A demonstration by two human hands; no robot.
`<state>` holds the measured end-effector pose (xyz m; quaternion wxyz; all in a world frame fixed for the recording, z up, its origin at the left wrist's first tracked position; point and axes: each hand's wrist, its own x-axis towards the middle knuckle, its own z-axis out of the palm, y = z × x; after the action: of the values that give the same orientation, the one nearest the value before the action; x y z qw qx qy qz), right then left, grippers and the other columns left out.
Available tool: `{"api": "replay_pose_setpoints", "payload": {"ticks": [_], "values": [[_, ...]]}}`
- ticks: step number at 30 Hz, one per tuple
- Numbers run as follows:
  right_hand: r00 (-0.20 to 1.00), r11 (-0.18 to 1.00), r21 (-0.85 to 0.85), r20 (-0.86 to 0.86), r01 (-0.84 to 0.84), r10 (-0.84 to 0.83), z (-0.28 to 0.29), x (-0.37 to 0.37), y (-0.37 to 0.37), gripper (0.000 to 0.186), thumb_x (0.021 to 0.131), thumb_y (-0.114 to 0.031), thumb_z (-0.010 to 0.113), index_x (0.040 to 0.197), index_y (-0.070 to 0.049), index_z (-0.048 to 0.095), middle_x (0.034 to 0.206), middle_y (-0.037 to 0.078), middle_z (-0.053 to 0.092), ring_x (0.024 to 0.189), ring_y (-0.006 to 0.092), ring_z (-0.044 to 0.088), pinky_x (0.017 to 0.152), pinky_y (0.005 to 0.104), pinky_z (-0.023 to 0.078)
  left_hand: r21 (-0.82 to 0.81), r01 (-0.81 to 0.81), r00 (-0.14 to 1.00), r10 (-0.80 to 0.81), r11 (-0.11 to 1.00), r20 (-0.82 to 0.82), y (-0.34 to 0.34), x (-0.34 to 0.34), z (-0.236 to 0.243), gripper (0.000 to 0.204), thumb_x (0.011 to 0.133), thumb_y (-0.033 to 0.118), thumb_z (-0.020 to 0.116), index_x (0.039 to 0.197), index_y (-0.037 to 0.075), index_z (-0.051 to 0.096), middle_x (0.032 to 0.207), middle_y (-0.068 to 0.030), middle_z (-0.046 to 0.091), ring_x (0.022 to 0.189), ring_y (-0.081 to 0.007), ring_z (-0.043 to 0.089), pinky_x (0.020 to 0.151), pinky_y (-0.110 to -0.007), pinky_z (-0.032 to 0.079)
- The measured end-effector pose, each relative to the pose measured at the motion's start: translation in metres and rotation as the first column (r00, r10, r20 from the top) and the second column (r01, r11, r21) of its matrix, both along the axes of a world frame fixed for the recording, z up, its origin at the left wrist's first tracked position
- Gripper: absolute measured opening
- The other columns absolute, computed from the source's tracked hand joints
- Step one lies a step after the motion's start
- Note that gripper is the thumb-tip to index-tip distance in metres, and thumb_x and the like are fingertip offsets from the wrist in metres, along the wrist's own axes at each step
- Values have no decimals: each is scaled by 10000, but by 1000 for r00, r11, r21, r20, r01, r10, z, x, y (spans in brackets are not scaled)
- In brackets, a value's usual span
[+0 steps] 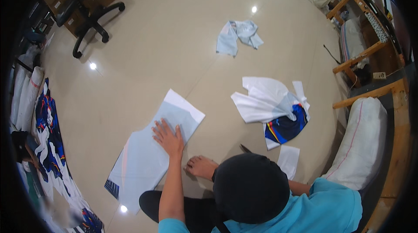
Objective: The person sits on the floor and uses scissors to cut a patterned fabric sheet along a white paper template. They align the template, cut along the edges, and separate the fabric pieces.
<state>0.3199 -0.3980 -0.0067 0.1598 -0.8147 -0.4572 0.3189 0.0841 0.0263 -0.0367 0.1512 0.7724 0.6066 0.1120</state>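
Observation:
My left hand (167,138) lies flat, fingers spread, on a pale blue cut fabric piece (146,152) spread over the floor. That piece has a white strip at its far end and a dark patterned corner at the near left. My right hand is hidden behind a black cap (251,188); only part of the right forearm (300,187) shows. Just past the cap pokes a dark pointed tip (245,148), its rest covered, so I cannot tell whether the right hand holds it. A bare foot (202,167) rests beside the fabric.
A crumpled white and navy garment piece (285,124) and a small white scrap (288,161) lie right; pale blue cloth (238,37) lies farther off. A wheeled chair (89,19) stands far left, patterned fabric (52,146) at left. A white sack (359,143) and wooden frame (370,93) line the right.

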Motion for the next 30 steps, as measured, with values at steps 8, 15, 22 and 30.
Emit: {"api": "replay_pose_setpoints", "payload": {"ticks": [8,15,22,30], "values": [[981,1000,1,-194,25,-24,35,-3,18,296,991,-261,583,1206,-59,598,1201,197,588,1191,386,571,1031,445,463,-9,-33,994,32,999,-109,47,-29,-9,786,1054,532,462,1658,79,241,1729,-196,163,1579,-475,99,1255,-639,52],[930,972,209,-366,111,-28,22,16,16,338,972,-271,609,1237,-61,606,1292,178,611,1238,377,570,1048,443,455,7,-20,998,20,1000,-66,43,-25,-20,792,1051,526,461,1652,56,245,1722,-201,189,1581,-465,110,1255,-640,55],[662,650,156,310,-743,682,24,-155,253,257,985,-200,582,1213,-91,626,1228,151,646,1171,334,617,978,437,492,22,-39,995,41,999,-95,45,-34,-18,804,1046,553,449,1651,61,254,1722,-191,201,1588,-446,113,1259,-633,37],[881,876,161,-59,-455,469,20,-79,238,244,985,-141,553,1222,-130,609,1241,108,627,1181,287,606,960,429,498,116,-35,999,40,993,-34,43,-28,-28,783,1051,541,450,1646,63,278,1719,-189,218,1588,-444,121,1251,-647,40]]}}
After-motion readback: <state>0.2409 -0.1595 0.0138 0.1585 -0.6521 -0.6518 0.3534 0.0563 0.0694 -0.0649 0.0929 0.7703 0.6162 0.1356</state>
